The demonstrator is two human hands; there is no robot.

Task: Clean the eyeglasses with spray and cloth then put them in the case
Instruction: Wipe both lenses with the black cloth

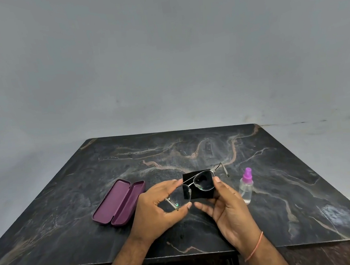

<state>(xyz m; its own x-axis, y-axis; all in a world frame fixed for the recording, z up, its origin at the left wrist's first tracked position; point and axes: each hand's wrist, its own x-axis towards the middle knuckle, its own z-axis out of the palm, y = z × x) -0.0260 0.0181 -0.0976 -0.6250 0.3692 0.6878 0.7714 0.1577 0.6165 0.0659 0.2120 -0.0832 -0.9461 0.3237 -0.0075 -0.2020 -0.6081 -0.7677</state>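
Head view, glasses: eyeglasses (192, 190) held up over the marble table (69, 209)
Left hand (157, 212): fingers pinching the left lens rim
Right hand (226, 209): thumb on the right lens, fingers loosely apart
Cloth (197, 186): behind the eyeglasses
Case (119, 203): open, left of eyeglasses
Spray bottle (246, 186): right of eyeglasses

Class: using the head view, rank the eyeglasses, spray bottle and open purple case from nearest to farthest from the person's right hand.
1. eyeglasses: held, touching the right hand at its thumb.
2. spray bottle: standing just to the hand's right, apart from it.
3. purple case: lying open beyond the left hand, farthest.
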